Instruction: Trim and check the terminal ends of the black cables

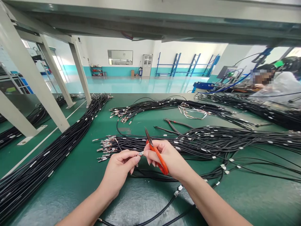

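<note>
Just left of centre, my left hand (121, 169) is closed, thumb and forefinger pinching the small connector end (140, 153) of a cable. My right hand (168, 157) meets it from the right, with fingertips also at that connector. Held in the right hand are red-handled scissors (162, 161), dark blades pointing up and away from my fingers. Behind both hands lies a bundle of black cables (199, 138), its metal-tipped ends fanned out at the left. How far the pinched cable runs is hidden by my hands.
Red-handled pliers (175, 124) lie behind the near bundle. Another black bundle (145, 105) and pale loose wires (192, 112) are farther back. A long bundle (77, 138) runs along the left, beside white metal legs (53, 106). A shelf (150, 23) hangs overhead. A co-worker (279, 81) sits far right.
</note>
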Tool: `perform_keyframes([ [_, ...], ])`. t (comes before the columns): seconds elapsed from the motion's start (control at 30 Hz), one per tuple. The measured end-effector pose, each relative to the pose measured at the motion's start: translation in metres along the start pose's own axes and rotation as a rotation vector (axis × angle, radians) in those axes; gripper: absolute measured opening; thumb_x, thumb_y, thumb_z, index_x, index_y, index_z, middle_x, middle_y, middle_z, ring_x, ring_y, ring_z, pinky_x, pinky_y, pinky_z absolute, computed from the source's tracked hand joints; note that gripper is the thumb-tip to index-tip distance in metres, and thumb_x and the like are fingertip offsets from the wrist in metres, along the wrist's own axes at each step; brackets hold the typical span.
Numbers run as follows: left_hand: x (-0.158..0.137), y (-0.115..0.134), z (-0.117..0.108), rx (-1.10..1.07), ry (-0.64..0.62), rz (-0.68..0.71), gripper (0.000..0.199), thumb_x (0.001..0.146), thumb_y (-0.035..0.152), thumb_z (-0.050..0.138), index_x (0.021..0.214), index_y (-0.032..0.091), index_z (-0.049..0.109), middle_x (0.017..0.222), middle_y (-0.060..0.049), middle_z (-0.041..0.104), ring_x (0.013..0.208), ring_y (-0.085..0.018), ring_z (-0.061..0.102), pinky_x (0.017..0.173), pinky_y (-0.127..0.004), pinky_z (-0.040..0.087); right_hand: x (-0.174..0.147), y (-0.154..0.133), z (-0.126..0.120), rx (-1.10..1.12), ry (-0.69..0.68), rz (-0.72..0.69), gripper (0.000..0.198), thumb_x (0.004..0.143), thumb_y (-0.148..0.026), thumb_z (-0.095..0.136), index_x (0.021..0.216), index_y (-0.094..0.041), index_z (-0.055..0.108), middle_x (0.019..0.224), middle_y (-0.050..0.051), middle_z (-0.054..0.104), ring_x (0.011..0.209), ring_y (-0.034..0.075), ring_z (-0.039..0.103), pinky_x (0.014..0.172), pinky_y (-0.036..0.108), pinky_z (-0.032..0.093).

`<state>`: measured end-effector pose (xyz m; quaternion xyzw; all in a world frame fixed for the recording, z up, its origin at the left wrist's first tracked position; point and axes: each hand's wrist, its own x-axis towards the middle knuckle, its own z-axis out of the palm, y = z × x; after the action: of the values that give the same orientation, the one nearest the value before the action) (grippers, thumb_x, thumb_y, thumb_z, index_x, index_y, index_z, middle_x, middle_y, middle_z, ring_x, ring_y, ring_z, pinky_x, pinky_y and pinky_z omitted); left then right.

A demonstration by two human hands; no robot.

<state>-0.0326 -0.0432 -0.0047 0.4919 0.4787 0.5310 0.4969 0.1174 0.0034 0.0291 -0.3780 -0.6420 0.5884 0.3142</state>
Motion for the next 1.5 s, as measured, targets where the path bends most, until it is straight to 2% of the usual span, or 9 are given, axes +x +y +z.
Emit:
perform_keyframes([
  [0.1,0.0,0.0,0.0,-0.027,-0.01,-0.024,0.011,0.071,0.023,0.061,0.073,0.014,0.068,0.059,0.002,0.048,0.048,-0.005,0.037,0.047,-0.02,0.029,0.0,-0.002,0.001,0.001,-0.002,-0.004,0.006,0.066,-0.015,0.054,0.06,-0.015,0.055,0.047,-0.005,0.051,0.04,0.005,0.039,0.04,0.016,0.031],
  [0.3,0.001,0.0,0.0,-0.074,0.04,-0.042,0.019,0.067,0.025,0.066,0.083,0.015,0.067,0.068,-0.001,0.058,0.052,-0.007,0.042,0.05,-0.02,0.034,0.0,-0.001,0.002,-0.037,0.009,-0.009,0.009,0.067,-0.011,0.05,0.06,-0.015,0.055,0.047,-0.005,0.051,0.041,0.005,0.04,0.041,0.016,0.032],
  [0.57,0.001,0.004,-0.003,-0.12,0.006,-0.036,0.008,0.071,0.021,0.062,0.069,0.014,0.066,0.059,0.001,0.054,0.055,-0.008,0.042,0.057,-0.021,0.034,0.001,0.003,0.005,-0.113,0.042,-0.016,0.005,0.069,-0.019,0.058,0.065,-0.016,0.058,0.051,-0.004,0.052,0.045,0.006,0.043,0.044,0.018,0.034],
  [0.83,0.003,0.004,-0.005,-0.225,-0.061,-0.11,0.01,0.07,0.019,0.061,0.064,0.012,0.064,0.059,0.0,0.051,0.055,-0.008,0.038,0.056,-0.021,0.031,0.001,0.002,0.007,0.007,0.02,0.02,0.007,0.068,-0.022,0.06,0.067,-0.014,0.059,0.052,-0.004,0.054,0.045,0.006,0.044,0.043,0.018,0.034],
  [1.03,0.005,0.003,-0.006,-0.318,-0.09,-0.162,0.011,0.069,0.019,0.063,0.061,0.011,0.062,0.058,0.001,0.05,0.054,-0.007,0.036,0.055,-0.021,0.029,0.004,0.007,0.006,0.065,0.007,0.017,0.007,0.069,-0.016,0.054,0.064,-0.013,0.057,0.052,-0.003,0.054,0.043,0.005,0.044,0.044,0.017,0.034],
  [1.23,0.006,0.001,-0.008,-0.337,-0.122,-0.173,0.011,0.07,0.021,0.064,0.067,0.011,0.063,0.059,0.001,0.05,0.055,-0.007,0.037,0.056,-0.021,0.03,0.007,0.011,0.006,0.096,0.038,0.057,0.007,0.069,-0.017,0.053,0.064,-0.013,0.056,0.051,-0.003,0.054,0.041,0.004,0.043,0.043,0.017,0.033],
  [1.4,0.005,0.001,-0.009,-0.332,-0.059,-0.213,0.021,0.066,0.02,0.068,0.084,0.013,0.063,0.064,0.0,0.057,0.057,-0.008,0.045,0.059,-0.021,0.035,0.008,0.011,0.004,0.122,0.053,0.052,0.007,0.069,-0.019,0.055,0.065,-0.014,0.055,0.051,-0.003,0.054,0.042,0.005,0.043,0.043,0.017,0.033],
  [1.5,0.004,0.002,-0.01,-0.241,-0.028,-0.201,0.018,0.064,0.021,0.069,0.079,0.012,0.064,0.061,0.001,0.056,0.057,-0.009,0.047,0.058,-0.022,0.036,0.007,0.01,0.004,0.121,0.051,0.05,0.007,0.069,-0.02,0.055,0.065,-0.014,0.054,0.051,-0.003,0.054,0.043,0.005,0.043,0.044,0.018,0.034],
])
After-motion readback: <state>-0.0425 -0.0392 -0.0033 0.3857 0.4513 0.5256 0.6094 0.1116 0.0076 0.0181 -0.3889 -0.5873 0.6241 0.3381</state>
